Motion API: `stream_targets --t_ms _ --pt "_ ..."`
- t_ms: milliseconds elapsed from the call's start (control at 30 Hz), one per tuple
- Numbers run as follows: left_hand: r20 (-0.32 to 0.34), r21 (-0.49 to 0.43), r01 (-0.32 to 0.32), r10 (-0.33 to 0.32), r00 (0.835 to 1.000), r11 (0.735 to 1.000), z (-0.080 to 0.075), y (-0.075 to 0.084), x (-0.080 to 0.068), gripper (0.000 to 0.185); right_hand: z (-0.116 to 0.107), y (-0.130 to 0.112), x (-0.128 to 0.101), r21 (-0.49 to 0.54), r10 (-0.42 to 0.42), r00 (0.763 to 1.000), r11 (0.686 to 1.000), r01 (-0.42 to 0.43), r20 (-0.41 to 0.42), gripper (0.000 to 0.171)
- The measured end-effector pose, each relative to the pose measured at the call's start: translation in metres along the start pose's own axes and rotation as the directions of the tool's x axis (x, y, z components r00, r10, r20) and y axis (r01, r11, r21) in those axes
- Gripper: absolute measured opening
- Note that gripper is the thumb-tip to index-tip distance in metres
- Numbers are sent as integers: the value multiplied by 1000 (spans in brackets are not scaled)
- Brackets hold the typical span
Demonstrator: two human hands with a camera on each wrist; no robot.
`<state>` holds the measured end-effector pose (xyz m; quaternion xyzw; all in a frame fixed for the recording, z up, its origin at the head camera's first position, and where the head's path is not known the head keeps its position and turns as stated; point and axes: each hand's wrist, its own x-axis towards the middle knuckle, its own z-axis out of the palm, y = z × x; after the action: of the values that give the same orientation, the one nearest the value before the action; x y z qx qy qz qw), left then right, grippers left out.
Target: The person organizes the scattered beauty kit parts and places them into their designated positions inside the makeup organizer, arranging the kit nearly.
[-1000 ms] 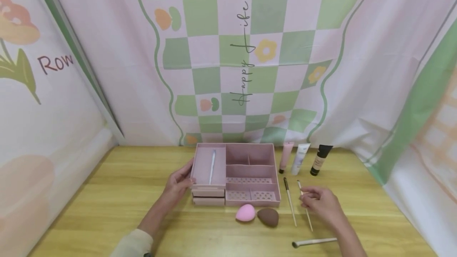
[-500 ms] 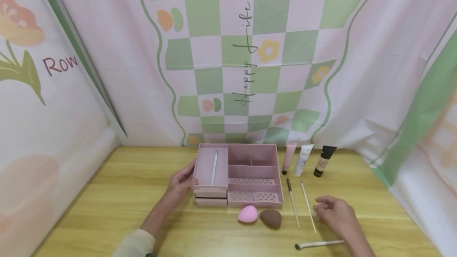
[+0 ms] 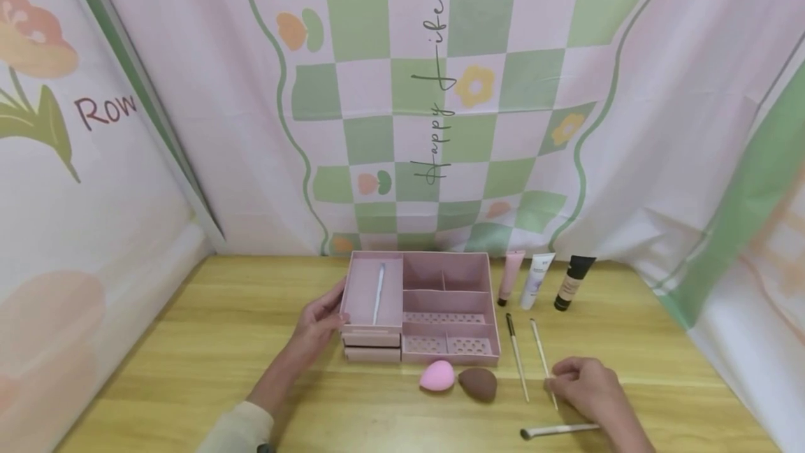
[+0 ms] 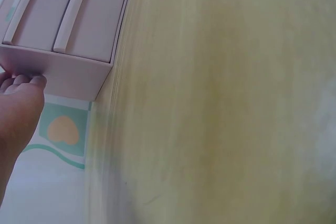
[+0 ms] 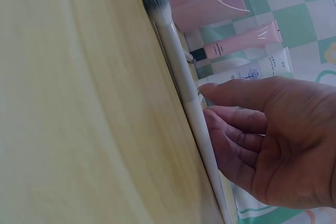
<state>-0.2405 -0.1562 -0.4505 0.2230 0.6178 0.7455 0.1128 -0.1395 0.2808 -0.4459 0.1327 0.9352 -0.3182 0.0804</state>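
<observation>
My left hand (image 3: 317,320) holds the left side of a pink makeup organizer (image 3: 370,341), its thumb at the top edge. In the left wrist view, bent fingers (image 4: 23,82) lie against the organizer's side wall. My right hand (image 3: 588,386) is at the lower end of a thin makeup brush (image 3: 539,341) on the table. In the right wrist view, thumb and forefinger stand slightly apart; a grip on that brush is not visible. A thicker white-handled brush (image 5: 184,82) lies nearest the wrist. A dark-tipped brush (image 3: 517,358) lies to the left of the thin one.
A slim white stick (image 3: 379,292) lies on the organizer's top. In front sit a pink makeup sponge (image 3: 437,376) and a brown one (image 3: 479,384). At the back right stand a pink tube (image 3: 511,278), a white tube (image 3: 537,282) and a black-and-beige tube (image 3: 574,284).
My right hand has moved from the middle of the thin brush, first away to the right, then down and back to its lower end. My left hand stays on the organizer.
</observation>
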Motion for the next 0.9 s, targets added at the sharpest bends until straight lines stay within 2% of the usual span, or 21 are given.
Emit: stream_targets --t_ms 233,400,600,900 --pt "-3 -1 9 -9 1000 1000 0 1 0 70 1 -4 1 -34 12 1000 999 -12 -4 35" --pt "-17 5 17 -17 1000 1000 1 1 0 71 0 -8 1 -4 43 999 999 -43 15 29" --pt "-19 6 20 -20 1000 1000 1 2 0 71 2 -12 -1 -7 42 999 999 -42 13 22" --pt "-10 9 4 -4 1000 1000 1 2 0 70 6 -20 -6 -46 22 997 999 -26 -70 14"
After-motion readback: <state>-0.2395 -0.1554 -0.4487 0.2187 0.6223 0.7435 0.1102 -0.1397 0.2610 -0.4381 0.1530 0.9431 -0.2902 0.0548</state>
